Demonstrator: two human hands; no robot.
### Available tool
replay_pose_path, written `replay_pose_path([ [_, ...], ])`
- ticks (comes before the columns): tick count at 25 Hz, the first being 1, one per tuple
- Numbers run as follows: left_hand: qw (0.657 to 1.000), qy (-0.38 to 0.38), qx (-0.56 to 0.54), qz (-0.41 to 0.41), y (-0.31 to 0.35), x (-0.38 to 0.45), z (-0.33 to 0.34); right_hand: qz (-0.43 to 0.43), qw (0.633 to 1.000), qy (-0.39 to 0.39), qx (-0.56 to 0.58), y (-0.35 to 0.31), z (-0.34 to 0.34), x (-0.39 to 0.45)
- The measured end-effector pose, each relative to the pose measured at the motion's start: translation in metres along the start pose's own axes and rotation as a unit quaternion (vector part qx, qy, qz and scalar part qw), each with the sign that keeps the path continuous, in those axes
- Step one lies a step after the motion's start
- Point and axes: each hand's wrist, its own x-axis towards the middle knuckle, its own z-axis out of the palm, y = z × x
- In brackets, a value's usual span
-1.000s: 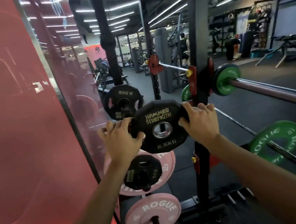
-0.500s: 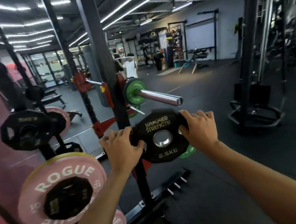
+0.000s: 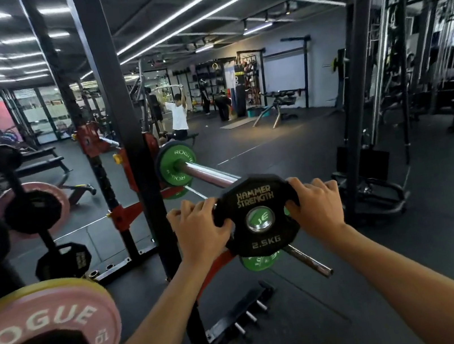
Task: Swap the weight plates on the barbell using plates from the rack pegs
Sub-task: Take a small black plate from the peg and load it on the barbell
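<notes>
A black 2.5 kg plate (image 3: 263, 237) marked HAMMER STRENGTH is held upright in front of me. My left hand (image 3: 199, 229) grips its left rim and my right hand (image 3: 315, 208) grips its right rim. Just behind the plate runs the chrome barbell sleeve (image 3: 208, 173), its tip hidden by the plate. A green ROGUE plate (image 3: 171, 158) sits on that sleeve against the rack upright (image 3: 124, 134). A second green plate (image 3: 259, 262) on a lower bar (image 3: 308, 260) shows below and through the black plate's hole.
At the lower left a pink ROGUE plate (image 3: 49, 316) with a black plate on it hangs on a rack peg. More black plates (image 3: 63, 261) hang further back. People (image 3: 178, 114) exercise in the distance. A cable machine frame (image 3: 358, 109) stands to the right on the black floor.
I have turned right, away from the peg rack, carrying the black plate. It now sits level with the end of the barbell sleeve, which was further off before.
</notes>
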Motion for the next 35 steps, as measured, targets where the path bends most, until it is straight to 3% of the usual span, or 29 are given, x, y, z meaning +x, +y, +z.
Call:
replay_pose_path([
  [10,0.997,0.033,0.066,-0.029,0.010,0.042,0.068,-0.061,0.995,-0.019,0.073,0.044,0.080,0.078],
  [21,0.967,0.054,0.212,-0.127,0.040,0.039,0.077,-0.186,0.965,-0.020,0.184,0.063,0.129,0.123],
  [30,0.942,0.040,0.271,-0.196,0.056,0.048,0.081,-0.172,0.948,-0.018,0.268,0.052,0.161,0.135],
  [35,0.943,0.027,0.278,-0.180,0.053,0.042,0.077,-0.243,0.931,-0.016,0.271,0.070,0.160,0.146],
])
